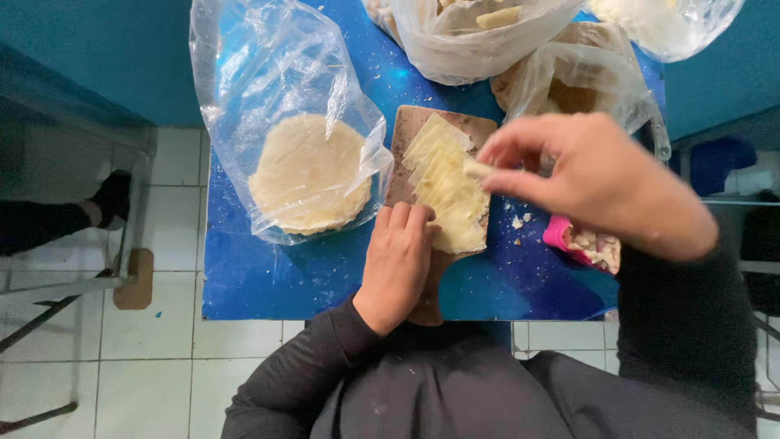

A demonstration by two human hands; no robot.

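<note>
Nearest the camera, the person's dark sleeves lead up to both hands over a small blue desk [268, 284]. The left hand [398, 260] lies flat and knuckles-up on the near end of a wooden board [406, 130], fingers closed together and gripping nothing; it seems to press the board down so that it does not slide on the desk, with its fingertips touching the near edge of the pale slices.

Those slices [451, 195] lie fanned and overlapping along the board, a layout that keeps each edge free to be picked off one at a time. The right hand [593, 183] hovers above the far side of the board, thumb and forefinger pinched narrowly on a single small pale strip [478, 169], held just over the stack; the other fingers curl out of the way.

Just right of the board, partly under the right wrist, sits a pink container [585, 244] with mixed scraps inside, near enough to take bits off the board. A few crumbs dot the desk between them.

To the left, a round flat pale disc [309, 172] rests inside an open clear plastic bag [244, 65], probably kept covered there. Farther back, more clear bags [463, 49] holding pale pieces crowd the far edge of the desk, within reach but clear of the board.
</note>
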